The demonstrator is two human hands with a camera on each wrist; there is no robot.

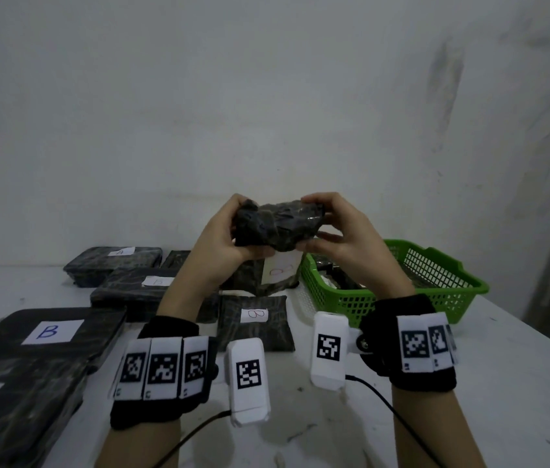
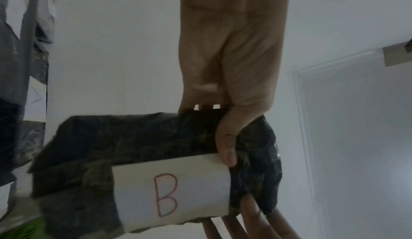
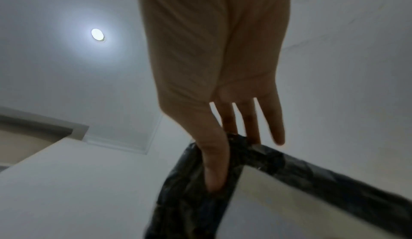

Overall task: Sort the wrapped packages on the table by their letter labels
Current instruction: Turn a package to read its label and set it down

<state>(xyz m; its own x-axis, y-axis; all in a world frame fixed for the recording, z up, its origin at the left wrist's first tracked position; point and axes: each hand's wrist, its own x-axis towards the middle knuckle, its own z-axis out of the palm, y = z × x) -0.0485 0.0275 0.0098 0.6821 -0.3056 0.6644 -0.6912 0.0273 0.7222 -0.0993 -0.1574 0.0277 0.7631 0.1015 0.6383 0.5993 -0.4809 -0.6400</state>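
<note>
Package: a lumpy bundle (image 1: 278, 226) in crinkled black plastic film, held up in the air above the surface (image 1: 469, 383), in front of the wall.
Label: a smooth white paper (image 2: 171, 191) with a red "B", on the side that faces away from the person.
Left hand (image 1: 221, 238): fingers curl around the left end of the package.
Right hand (image 1: 341, 234): thumb and fingers pinch the right end.
Other packages: flat black rectangles (image 1: 44, 336) with white labels lie on the left.
Basket: green plastic lattice (image 1: 412, 285), on the right.
</note>
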